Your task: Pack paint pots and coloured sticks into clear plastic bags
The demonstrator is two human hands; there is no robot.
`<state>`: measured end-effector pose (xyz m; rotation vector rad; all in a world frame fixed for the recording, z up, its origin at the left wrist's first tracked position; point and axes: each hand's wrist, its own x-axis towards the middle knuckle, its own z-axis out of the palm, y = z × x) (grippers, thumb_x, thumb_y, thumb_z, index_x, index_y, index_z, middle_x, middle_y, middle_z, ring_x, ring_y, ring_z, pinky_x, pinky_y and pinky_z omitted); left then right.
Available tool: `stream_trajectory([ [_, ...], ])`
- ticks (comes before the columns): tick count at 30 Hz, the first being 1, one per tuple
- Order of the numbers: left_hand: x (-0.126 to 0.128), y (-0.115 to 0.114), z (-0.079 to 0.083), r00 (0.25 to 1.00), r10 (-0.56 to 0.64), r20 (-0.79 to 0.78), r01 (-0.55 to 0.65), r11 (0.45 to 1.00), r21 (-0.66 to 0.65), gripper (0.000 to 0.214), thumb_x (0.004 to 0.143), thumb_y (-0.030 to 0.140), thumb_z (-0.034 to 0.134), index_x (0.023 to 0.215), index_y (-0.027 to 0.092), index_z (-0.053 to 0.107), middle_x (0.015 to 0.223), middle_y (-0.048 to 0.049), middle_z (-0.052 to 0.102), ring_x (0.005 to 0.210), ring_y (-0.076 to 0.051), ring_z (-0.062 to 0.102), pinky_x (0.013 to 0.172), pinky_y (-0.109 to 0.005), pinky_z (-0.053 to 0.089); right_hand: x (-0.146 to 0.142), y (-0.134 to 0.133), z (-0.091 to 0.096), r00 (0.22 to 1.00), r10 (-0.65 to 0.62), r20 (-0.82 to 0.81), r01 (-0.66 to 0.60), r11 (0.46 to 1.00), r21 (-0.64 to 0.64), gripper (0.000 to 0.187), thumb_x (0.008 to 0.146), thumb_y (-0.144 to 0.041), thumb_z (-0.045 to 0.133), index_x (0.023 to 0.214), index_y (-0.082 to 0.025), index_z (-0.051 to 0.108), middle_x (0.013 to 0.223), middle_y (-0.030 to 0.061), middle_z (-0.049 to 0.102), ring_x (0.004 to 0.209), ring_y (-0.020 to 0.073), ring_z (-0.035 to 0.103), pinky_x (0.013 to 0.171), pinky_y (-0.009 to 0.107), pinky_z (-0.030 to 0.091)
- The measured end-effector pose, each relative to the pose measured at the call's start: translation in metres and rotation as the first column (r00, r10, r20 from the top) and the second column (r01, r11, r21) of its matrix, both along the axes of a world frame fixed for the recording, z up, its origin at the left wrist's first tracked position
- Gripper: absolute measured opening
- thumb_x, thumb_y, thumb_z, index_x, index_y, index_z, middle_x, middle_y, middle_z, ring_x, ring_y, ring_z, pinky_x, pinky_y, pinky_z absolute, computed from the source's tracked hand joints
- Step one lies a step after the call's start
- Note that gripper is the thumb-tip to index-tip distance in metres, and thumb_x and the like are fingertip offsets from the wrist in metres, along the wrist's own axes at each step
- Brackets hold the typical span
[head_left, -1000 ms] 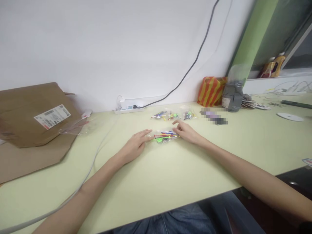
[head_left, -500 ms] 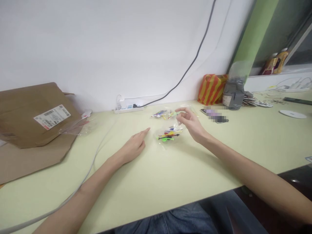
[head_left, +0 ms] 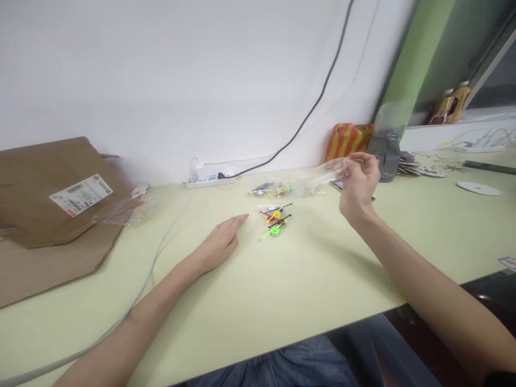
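My right hand (head_left: 360, 185) is raised over the table's right half, its fingers pinched on a transparent plastic bag (head_left: 324, 174) that trails to the left. My left hand (head_left: 220, 244) rests on the tabletop with its fingers stretched out, holding nothing. Just right of its fingertips lies a small pile of plastic arrow spinners (head_left: 276, 215) in blue, yellow, red, black and green. Behind that pile are more coloured plastic pieces (head_left: 264, 189), seemingly inside transparent plastic; the hanging bag partly overlaps this area.
A brown cardboard package (head_left: 52, 188) and a crumpled plastic wrapper (head_left: 133, 210) lie at left. Against the wall sits a white power strip (head_left: 209, 181). At right are a striped bag (head_left: 346, 141), a grey bag (head_left: 385, 156) and a white disc (head_left: 478, 188). A grey cable (head_left: 155, 260) crosses the table.
My right hand has moved right and drawn the plastic bag away from the front spinners, which now lie uncovered on the table. My left hand has stayed in place.
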<state>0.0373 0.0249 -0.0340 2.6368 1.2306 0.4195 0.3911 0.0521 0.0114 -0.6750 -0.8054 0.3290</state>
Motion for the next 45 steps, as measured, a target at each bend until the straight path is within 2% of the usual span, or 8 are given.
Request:
stream_trajectory([
  [5, 0.011, -0.009, 0.007, 0.994, -0.073, 0.084, 0.061, 0.989, 0.134, 0.048, 0.102, 0.029, 0.035, 0.15, 0.028, 0.042, 0.154, -0.0066, 0.043, 0.145, -0.025, 0.035, 0.121, -0.048, 0.026, -0.04, -0.016, -0.009, 0.993, 0.094, 0.065, -0.093, 0.996, -0.02, 0.016, 0.083, -0.026, 0.062, 0.091, -0.025, 0.049, 0.087, -0.0024, 0.052, 0.074, 0.0111, 0.057, 0.069, 0.026, 0.05],
  [8, 0.019, -0.021, 0.012, 0.973, -0.028, 0.228, 0.032, 0.999, -0.013, 0.052, 0.102, 0.043, 0.041, 0.153, 0.032, 0.038, 0.16, -0.0046, 0.037, 0.15, -0.027, 0.028, 0.123, -0.048, 0.022, -0.077, -0.037, -0.018, 0.932, 0.298, 0.206, -0.277, 0.953, -0.125, 0.013, 0.089, -0.031, 0.061, 0.096, -0.025, 0.053, 0.096, 0.0009, 0.056, 0.087, 0.0148, 0.061, 0.083, 0.032, 0.053],
  [11, 0.026, -0.029, 0.015, 0.874, 0.081, 0.478, 0.026, 0.977, -0.212, 0.062, 0.097, 0.056, 0.048, 0.153, 0.031, 0.039, 0.163, -0.0053, 0.033, 0.152, -0.031, 0.024, 0.122, -0.048, 0.024, -0.104, -0.058, -0.027, 0.703, 0.538, 0.466, -0.44, 0.843, -0.31, 0.014, 0.093, -0.037, 0.058, 0.099, -0.024, 0.059, 0.104, 0.0057, 0.061, 0.099, 0.0192, 0.061, 0.089, 0.036, 0.052],
  [15, 0.031, -0.027, 0.016, 0.58, 0.18, 0.795, 0.098, 0.953, -0.287, 0.056, 0.097, 0.058, 0.049, 0.139, 0.023, 0.058, 0.143, -0.0113, 0.058, 0.138, -0.032, 0.047, 0.112, -0.047, 0.039, -0.113, -0.07, -0.032, 0.448, 0.557, 0.7, -0.42, 0.822, -0.385, 0.017, 0.098, -0.03, 0.051, 0.098, -0.023, 0.067, 0.107, 0.0072, 0.062, 0.109, 0.0213, 0.059, 0.1, 0.041, 0.046],
  [23, 0.029, -0.024, 0.019, 0.439, 0.321, 0.839, 0.099, 0.911, -0.4, 0.035, 0.091, 0.049, 0.063, 0.107, 0.019, 0.071, 0.117, -0.0133, 0.072, 0.111, -0.03, 0.067, 0.091, -0.041, 0.052, -0.098, -0.05, -0.038, 0.653, 0.595, 0.468, -0.448, 0.802, -0.395, 0.017, 0.095, -0.037, 0.057, 0.105, -0.023, 0.058, 0.108, 0.0069, 0.063, 0.096, 0.0187, 0.063, 0.08, 0.034, 0.055],
  [28, 0.033, -0.025, 0.016, 0.479, 0.33, 0.814, 0.197, 0.863, -0.466, 0.05, 0.087, 0.045, 0.071, 0.13, 0.023, 0.058, 0.137, -0.0133, 0.062, 0.13, -0.031, 0.056, 0.1, -0.043, 0.05, -0.098, -0.053, -0.038, 0.485, 0.57, 0.663, -0.38, 0.82, -0.427, 0.019, 0.097, -0.026, 0.05, 0.101, -0.023, 0.068, 0.111, 0.0068, 0.07, 0.104, 0.0208, 0.065, 0.092, 0.039, 0.053],
  [34, 0.031, -0.021, 0.01, 0.348, 0.468, 0.812, 0.256, 0.786, -0.563, 0.034, 0.086, 0.047, 0.072, 0.1, 0.019, 0.056, 0.126, -0.0153, 0.067, 0.126, -0.03, 0.06, 0.104, -0.047, 0.048, -0.11, -0.068, -0.035, 0.18, 0.369, 0.912, -0.422, 0.866, -0.268, 0.035, 0.089, -0.004, 0.044, 0.1, -0.025, 0.07, 0.106, 0.0041, 0.073, 0.107, 0.0206, 0.064, 0.109, 0.046, 0.042],
  [45, 0.025, -0.017, 0.011, 0.385, 0.522, 0.761, 0.141, 0.782, -0.607, 0.045, 0.084, 0.048, 0.073, 0.119, 0.02, 0.071, 0.14, -0.0161, 0.061, 0.134, -0.033, 0.053, 0.102, -0.045, 0.047, -0.091, -0.052, -0.036, 0.306, 0.273, 0.912, -0.158, 0.959, -0.234, 0.028, 0.089, -0.004, 0.047, 0.086, -0.022, 0.068, 0.089, 0.0051, 0.069, 0.089, 0.0224, 0.058, 0.085, 0.039, 0.047],
])
